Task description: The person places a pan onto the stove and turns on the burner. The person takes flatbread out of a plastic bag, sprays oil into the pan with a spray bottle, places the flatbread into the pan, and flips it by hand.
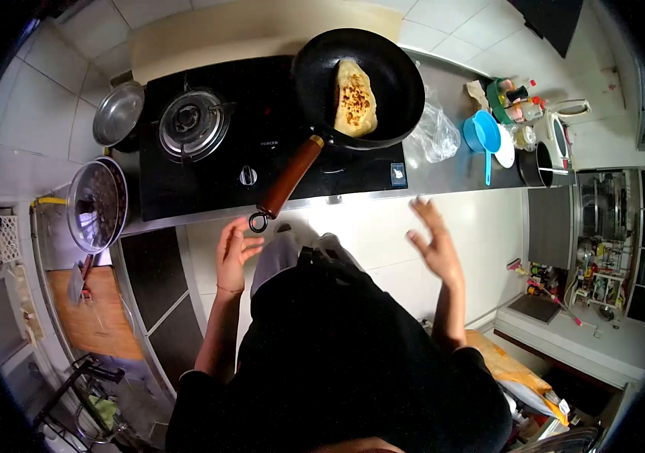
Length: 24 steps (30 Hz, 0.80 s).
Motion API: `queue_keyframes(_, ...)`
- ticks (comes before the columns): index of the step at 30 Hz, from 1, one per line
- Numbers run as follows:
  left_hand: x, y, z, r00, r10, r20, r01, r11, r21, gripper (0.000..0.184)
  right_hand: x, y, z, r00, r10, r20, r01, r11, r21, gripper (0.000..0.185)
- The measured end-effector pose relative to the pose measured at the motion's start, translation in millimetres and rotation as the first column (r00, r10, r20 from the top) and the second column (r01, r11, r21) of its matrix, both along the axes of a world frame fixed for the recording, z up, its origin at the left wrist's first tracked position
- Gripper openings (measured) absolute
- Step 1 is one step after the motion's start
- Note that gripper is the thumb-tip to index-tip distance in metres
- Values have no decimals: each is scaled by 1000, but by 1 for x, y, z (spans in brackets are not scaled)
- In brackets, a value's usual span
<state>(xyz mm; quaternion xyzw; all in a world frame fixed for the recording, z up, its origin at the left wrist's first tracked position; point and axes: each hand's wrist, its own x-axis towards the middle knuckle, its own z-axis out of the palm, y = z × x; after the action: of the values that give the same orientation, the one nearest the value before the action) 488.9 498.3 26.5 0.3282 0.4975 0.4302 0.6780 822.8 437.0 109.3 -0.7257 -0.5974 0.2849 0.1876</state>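
A black wok (pixel 398 90) stands on the right side of the black gas stove (pixel 209 177), its brown wooden handle (pixel 292 177) pointing toward me. Inside it lies a folded flatbread (pixel 355 98) with browned spots. My left hand (pixel 238 253) is just below the metal ring at the handle's end, fingers apart and holding nothing. Over the floor to the right of the handle, my right hand (pixel 437 243) is raised in the air with its fingers spread, empty.
Left of the stove are a metal pan (pixel 118 113), a lidded pan (pixel 97 205) and a wooden board (pixel 103 325). A plastic bag (pixel 435 130), a blue ladle-shaped strainer (pixel 482 132), bottles (pixel 524 111) and a small dark pot (pixel 535 164) stand on the right counter.
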Motion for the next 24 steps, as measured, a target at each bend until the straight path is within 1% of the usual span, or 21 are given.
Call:
queue_keyframes(2,0,-15,-23,998,-55,1,55,995,-85,32,-15,-7,-10,973,154,172,-107,961,-255,49)
queue_keyframes(3,-1,-23,-37,996,-79,-28,74,988,-137,32,-17,-13,-20,961,230,153,-179,941,-286,49)
queue_keyframes(4,-3,-34,-54,993,-103,-54,90,977,-193,33,-19,-17,-32,934,311,177,-241,913,-329,50)
queue_keyframes(5,-5,-50,-75,989,-124,-77,101,963,-250,34,-21,-23,-43,911,369,183,-290,891,-351,51)
queue_keyframes(6,-11,-70,-104,991,-86,-100,57,963,-263,40,-23,-27,-52,882,430,191,-342,865,-367,51)
queue_keyframes(7,-18,-91,-130,989,-34,-141,-9,957,-290,42,-26,-32,-58,857,479,190,-387,842,-376,51)
queue_keyframes(8,-24,-114,-152,983,19,-183,-77,946,-315,45,-28,-38,-64,849,505,155,-434,834,-340,49)
queue_keyframes(10,-31,-164,-185,946,49,-320,-158,932,-325,45,-33,-51,-68,809,576,115,-508,784,-357,49)
queue_keyframes(11,-38,-192,-216,952,13,-307,-125,929,-347,42,-33,-59,-71,792,603,96,-540,765,-351,48)
queue_keyframes(12,-31,-215,-218,944,63,-325,-174,930,-324,37,-33,-68,-76,775,628,75,-570,745,-347,47)
queue_keyframes(14,-26,-270,-285,910,-46,-412,-85,952,-293,41,-27,-89,-89,736,676,41,-626,703,-338,46)
queue_keyframes(16,1,-303,-298,881,-21,-473,-86,975,-204,48,-18,-110,-104,693,721,23,-674,658,-337,44)
queue_keyframes(17,16,-316,-305,866,-11,-501,-81,984,-162,52,-14,-120,-111,689,724,26,-684,662,-308,41)
queue_keyframes(20,52,-334,-317,866,-235,-441,62,926,-373,61,5,-152,-151,763,645,-30,-592,680,-432,39)
queue_keyframes(21,64,-337,-312,803,-348,-484,127,893,-431,63,8,-166,-163,776,630,29,-533,680,-503,37)
queue_keyframes(23,79,-339,-291,647,-550,-528,238,803,-546,68,37,-201,-210,747,661,65,-522,645,-558,39)
queue_keyframes(24,83,-342,-286,649,-554,-521,217,792,-571,69,53,-220,-234,749,661,47,-497,607,-620,39)
